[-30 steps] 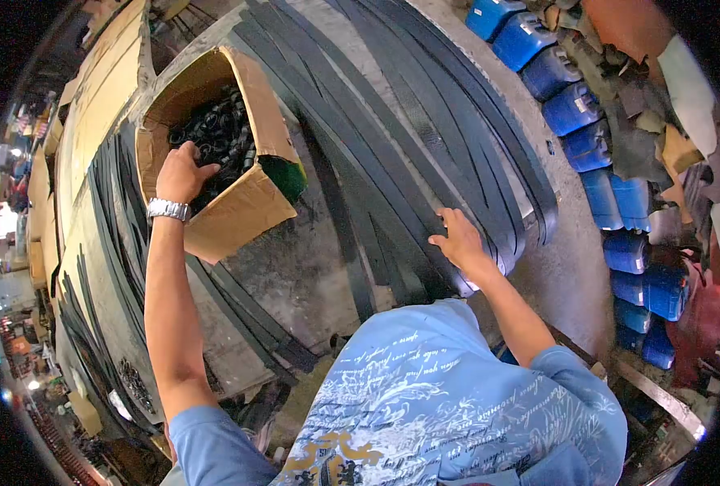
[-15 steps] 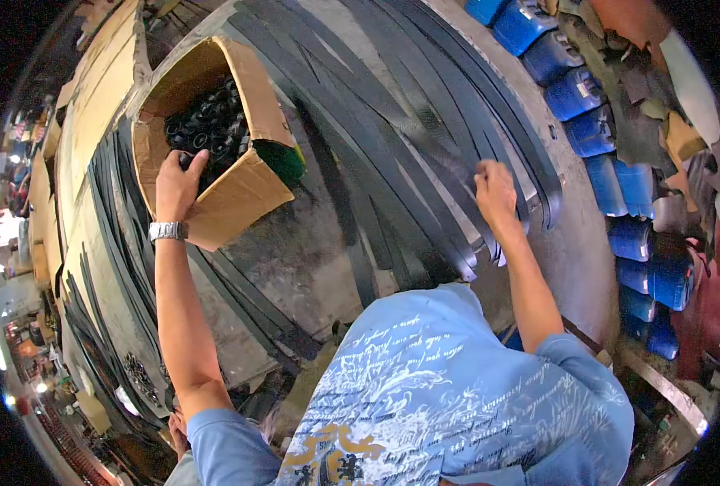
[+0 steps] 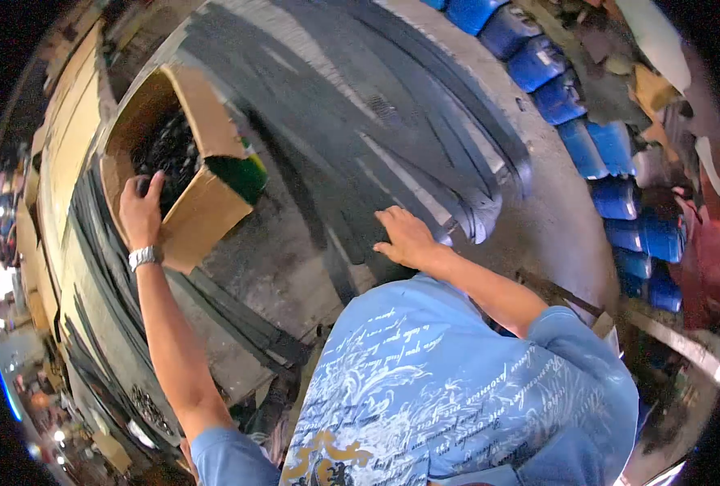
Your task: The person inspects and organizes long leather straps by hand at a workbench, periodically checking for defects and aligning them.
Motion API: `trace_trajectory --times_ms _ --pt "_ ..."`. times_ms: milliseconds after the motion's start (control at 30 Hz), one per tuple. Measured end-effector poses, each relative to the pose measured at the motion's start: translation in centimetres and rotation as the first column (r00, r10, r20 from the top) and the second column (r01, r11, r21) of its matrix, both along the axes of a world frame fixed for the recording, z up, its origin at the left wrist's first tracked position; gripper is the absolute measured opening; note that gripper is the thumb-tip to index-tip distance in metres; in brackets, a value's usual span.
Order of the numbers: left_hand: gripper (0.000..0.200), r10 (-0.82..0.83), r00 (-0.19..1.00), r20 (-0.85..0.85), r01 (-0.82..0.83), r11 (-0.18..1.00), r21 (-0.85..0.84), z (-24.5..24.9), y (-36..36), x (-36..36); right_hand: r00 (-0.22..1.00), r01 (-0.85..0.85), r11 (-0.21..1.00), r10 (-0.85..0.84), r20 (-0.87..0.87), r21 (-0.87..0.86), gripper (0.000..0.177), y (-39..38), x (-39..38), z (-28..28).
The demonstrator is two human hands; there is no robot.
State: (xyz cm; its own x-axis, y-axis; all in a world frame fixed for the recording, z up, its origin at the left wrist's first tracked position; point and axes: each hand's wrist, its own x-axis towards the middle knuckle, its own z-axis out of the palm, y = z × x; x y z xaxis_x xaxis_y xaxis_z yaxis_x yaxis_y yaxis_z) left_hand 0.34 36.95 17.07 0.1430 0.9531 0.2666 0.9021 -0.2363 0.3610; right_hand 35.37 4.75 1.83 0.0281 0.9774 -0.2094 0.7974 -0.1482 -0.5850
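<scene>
Left hand [image 3: 141, 217] half-curled round a small dark piece [image 3: 142, 185] at the near rim of the carton [image 3: 206, 227] | black pieces [image 3: 177, 150] inside it | right hand [image 3: 408, 237] loosely spread, seemingly empty, over black straps [image 3: 295, 89] | blue shirt [image 3: 425, 364] script: "Remember", rest blurred

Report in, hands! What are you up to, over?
Left hand: small black piece in grip, at cardboard box. Right hand: open, nothing seen in it, by black straps. Box wall between hands.
</scene>
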Motion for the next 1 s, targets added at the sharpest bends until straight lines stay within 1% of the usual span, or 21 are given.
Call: trace_trajectory --times_ms 33,67,133,200,233,333,367,433,500,533,567,600,633,667,733,800,833,867,900,967,1000 --pt "0.049 0.003 0.999 -0.037 -0.003 1.0 -0.008 -0.2 0.4 -0.2 1.0 -0.007 1.0 0.007 0.007 0.007 0.064 0.0 0.1 -0.1" --pt "0.051 0.0 1.0 -0.024 0.0 1.0 -0.015 -0.4 0.6 -0.3 1.0 -0.018 1.0 0.017 0.012 0.014 0.064 0.1 0.2 -0.1" --pt "0.058 0.055 0.995 -0.087 -0.064 0.993 -0.099 0.6 0.1 0.6 0.999 -0.011 1.0 0.011 0.041 -0.008 0.06 0.2 0.1 0.1" --pt "0.063 0.084 0.986 -0.146 -0.092 0.995 -0.049 0.3 0.1 0.5 0.999 0.002 1.0 -0.002 0.038 0.004 0.058 -0.1 -0.2 0.2" --pt "0.066 0.103 0.979 -0.175 -0.108 0.994 -0.022 0.0 0.4 0.3 0.999 0.017 1.0 -0.017 0.049 -0.001 0.061 -0.2 -0.4 0.1" --pt "0.072 0.093 0.981 -0.171 -0.094 0.996 0.006 -0.7 1.2 -0.5 0.997 0.071 0.996 -0.073 0.036 0.054 0.061 -0.8 -0.7 -0.4" --pt "0.072 0.1 0.984 -0.145 -0.107 0.993 -0.041 -0.7 1.4 -0.7 0.995 0.076 0.993 -0.081 0.049 0.091 0.06 -1.0 -0.5 -0.4" --pt "0.072 0.129 0.98 -0.149 -0.132 0.991 -0.013 -0.8 1.6 -0.6 0.992 0.084 0.983 -0.097 0.074 0.163 0.058 -1.2 0.3 -0.1" --pt "0.074 0.141 0.979 -0.148 -0.143 0.99 -0.002 -1.1 2.1 -0.5 0.953 0.225 0.934 -0.271 0.139 0.277 0.055 -1.6 2.6 1.0" --pt "0.075 0.142 0.979 -0.144 -0.144 0.99 -0.005 -1.4 2.3 -0.5 0.921 0.257 0.933 -0.315 0.229 0.251 0.057 -1.9 4.6 1.1" --pt "0.076 0.144 0.979 -0.141 -0.147 0.989 -0.008 -1.6 2.4 -0.6 0.865 0.359 0.908 -0.411 0.289 0.217 0.061 -2.2 6.1 1.6" --pt "0.078 0.147 0.98 -0.137 -0.15 0.989 -0.009 -1.6 2.4 -0.7 0.785 0.409 0.869 -0.491 0.377 0.279 0.064 -2.9 8.4 0.2" --pt "0.08 0.158 0.981 -0.117 -0.163 0.986 -0.038 -0.9 1.9 -0.1 0.749 0.464 0.852 -0.523 0.406 0.242 0.066 -3.6 9.8 0.8" --pt "0.079 0.151 0.984 -0.096 -0.152 0.988 -0.003 -1.0 1.9 -0.3 0.73 0.503 0.847 -0.524 0.439 0.173 0.065 -4.8 11.5 -0.6" --pt "0.078 0.125 0.991 -0.048 -0.122 0.99 0.071 -1.5 2.6 -0.8 0.792 0.501 0.863 -0.426 0.438 -0.065 0.063 -5.4 11.9 0.9" --pt "0.074 0.09 0.996 0.011 -0.091 0.985 0.146 -1.6 2.7 -1.0 0.796 0.375 0.927 -0.307 0.521 -0.027 0.061 -5.9 10.1 1.4" --pt "0.073 0.089 0.996 -0.004 -0.086 0.974 0.208 -1.8 3.1 -1.3 0.788 0.312 0.95 -0.249 0.563 -0.016 0.061 -6.1 8.8 1.4" --pt "0.072 0.091 0.996 -0.018 -0.083 0.96 0.269 -2.0 3.4 -1.5 0.782 0.27 0.962 -0.24 0.576 0.034 0.064 -6.5 7.6 0.7" --pt "0.069 0.024 0.998 0.062 -0.041 0.958 0.283 -1.8 3.1 -1.4 0.773 0.251 0.967 -0.23 0.592 0.048 0.066 -6.9 6.6 0.1" --pt "0.068 0.031 0.998 0.049 -0.044 0.954 0.295 -1.8 3.4 -1.8 0.768 0.245 0.966 -0.247 0.591 0.085 0.066 -8.1 4.9 -2.1" --pt "0.068 0.038 0.998 0.042 -0.049 0.951 0.304 -1.4 3.1 -1.8 0.766 0.239 0.965 -0.254 0.591 0.106 0.066 -8.5 4.3 -2.2"
